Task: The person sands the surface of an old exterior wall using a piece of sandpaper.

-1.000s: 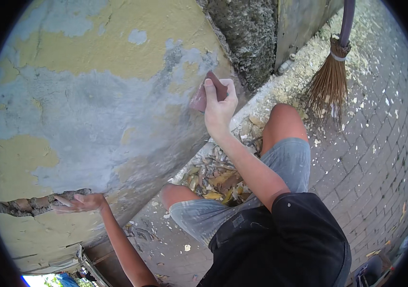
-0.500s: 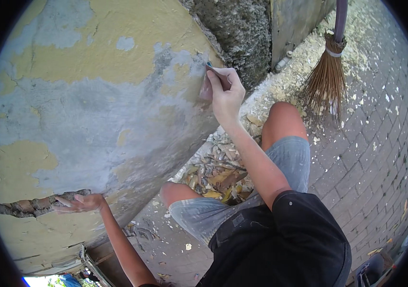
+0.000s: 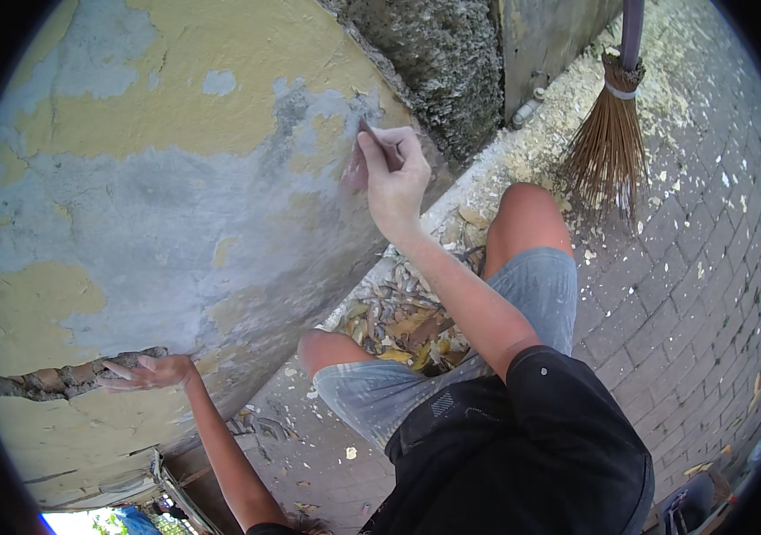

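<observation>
In our right hand [image 3: 398, 189] we pinched the brown sheet [image 3: 356, 169] on the right of the wall [image 3: 144, 232]; it looked light, bendy, best held by its edge. Our open, empty left hand [image 3: 148, 373] lay at the crack [image 3: 52, 382].

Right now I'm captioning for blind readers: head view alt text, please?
A right-hand grip holds a bent reddish sheet against a patchy yellow and grey wall; the open left-hand grip is at a crack. Upper right: a broom.

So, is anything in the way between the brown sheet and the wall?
Nothing visible: the right hand holds the brown sheet, seemingly right against the wall. The broom is off to the right, clear of both.
</observation>
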Demonstrator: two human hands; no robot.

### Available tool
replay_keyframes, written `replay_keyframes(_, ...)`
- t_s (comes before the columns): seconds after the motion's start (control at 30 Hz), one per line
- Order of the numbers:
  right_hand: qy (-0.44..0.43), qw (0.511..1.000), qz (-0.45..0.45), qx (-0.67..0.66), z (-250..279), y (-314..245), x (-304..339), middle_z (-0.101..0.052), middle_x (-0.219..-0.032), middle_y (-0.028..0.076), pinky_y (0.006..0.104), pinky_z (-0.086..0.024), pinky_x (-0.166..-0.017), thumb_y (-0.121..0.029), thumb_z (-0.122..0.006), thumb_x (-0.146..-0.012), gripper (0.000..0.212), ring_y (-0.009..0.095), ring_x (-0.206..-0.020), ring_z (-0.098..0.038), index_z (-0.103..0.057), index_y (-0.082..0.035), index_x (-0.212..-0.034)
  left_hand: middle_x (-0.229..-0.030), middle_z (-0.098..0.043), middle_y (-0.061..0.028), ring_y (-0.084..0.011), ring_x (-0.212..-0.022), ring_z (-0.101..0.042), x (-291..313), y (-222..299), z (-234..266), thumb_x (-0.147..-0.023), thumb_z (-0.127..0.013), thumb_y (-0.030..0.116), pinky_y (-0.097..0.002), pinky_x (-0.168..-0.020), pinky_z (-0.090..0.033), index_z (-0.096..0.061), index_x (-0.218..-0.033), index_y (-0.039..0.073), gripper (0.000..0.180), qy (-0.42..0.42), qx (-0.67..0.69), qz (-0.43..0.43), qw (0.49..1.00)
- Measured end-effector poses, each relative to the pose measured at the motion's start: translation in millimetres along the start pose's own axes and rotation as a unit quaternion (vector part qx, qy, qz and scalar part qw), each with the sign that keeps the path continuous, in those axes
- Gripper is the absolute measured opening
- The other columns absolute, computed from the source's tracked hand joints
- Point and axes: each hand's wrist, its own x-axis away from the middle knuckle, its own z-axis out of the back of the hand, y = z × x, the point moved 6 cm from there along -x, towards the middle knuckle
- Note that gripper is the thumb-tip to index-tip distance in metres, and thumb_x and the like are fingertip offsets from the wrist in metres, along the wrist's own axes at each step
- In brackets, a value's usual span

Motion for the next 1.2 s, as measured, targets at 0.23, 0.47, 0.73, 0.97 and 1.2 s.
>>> replay_keyframes(0.23, -0.060, 0.991, -0.117, 0.037, -7, 32, 60, -0.066, -0.082, 0.002, 0.0241, -0.046, -0.057, 0.001, -0.066, -0.095, 0.004, 0.004, -0.072, -0.060, -0.062, 0.000, -0.093, -0.161, -0.027, -0.0229, -0.0454, -0.149, -0.018, 2, 1, 1, -0.105, -0.026, 0.052, -0.0632, -0.118, -0.017, -0.045, -0.149, 0.004, 0.068, -0.006, -0.002, -0.003, 1.000)
replay_keyframes(0.47, -0.068, 0.947, 0.222, 0.220, 3, 22, 41, -0.060, -0.071, 0.004, 0.0286, -0.041, -0.051, 0.003, -0.076, -0.083, 0.015, 0.014, -0.060, -0.054, -0.067, -0.004, -0.093, -0.160, -0.029, -0.0223, -0.0448, -0.147, -0.022, 0, 1, 0, -0.106, -0.022, 0.056, -0.0622, -0.118, -0.020, -0.045, -0.150, 0.007, 0.070, 0.000, -0.016, -0.014, 1.000)
replay_keyframes(0.73, -0.035, 0.911, 0.348, 0.217, -24, -34, -8, -0.059, -0.069, 0.003, 0.0287, -0.037, -0.050, 0.001, -0.079, -0.081, 0.015, 0.013, -0.056, -0.047, -0.070, -0.004, -0.092, -0.162, -0.023, -0.0222, -0.0443, -0.150, -0.014, 0, 1, -3, -0.106, -0.026, 0.050, -0.0648, -0.118, -0.015, -0.040, -0.152, 0.004, 0.067, -0.025, -0.007, -0.019, 0.999)
replay_keyframes(0.97, 0.035, 0.998, 0.029, 0.053, 20, 30, 16, -0.061, -0.075, 0.002, 0.0254, -0.042, -0.051, 0.000, -0.070, -0.092, 0.007, 0.007, -0.060, -0.052, -0.065, -0.001, -0.096, -0.162, -0.023, -0.0241, -0.0455, -0.150, -0.012, 3, 8, -3, -0.105, -0.026, 0.046, -0.0638, -0.119, -0.012, -0.041, -0.152, 0.003, 0.065, -0.025, 0.009, -0.006, 1.000)
replay_keyframes(1.2, 0.081, 0.993, 0.049, 0.077, -6, 6, 26, -0.062, -0.077, 0.002, 0.0234, -0.043, -0.046, -0.005, -0.065, -0.097, 0.007, 0.007, -0.059, -0.058, -0.061, 0.000, -0.095, -0.161, -0.026, -0.0232, -0.0465, -0.148, -0.018, -1, 9, 1, -0.106, -0.022, 0.051, -0.0634, -0.118, -0.019, -0.047, -0.148, 0.004, 0.068, -0.010, 0.003, 0.009, 1.000)
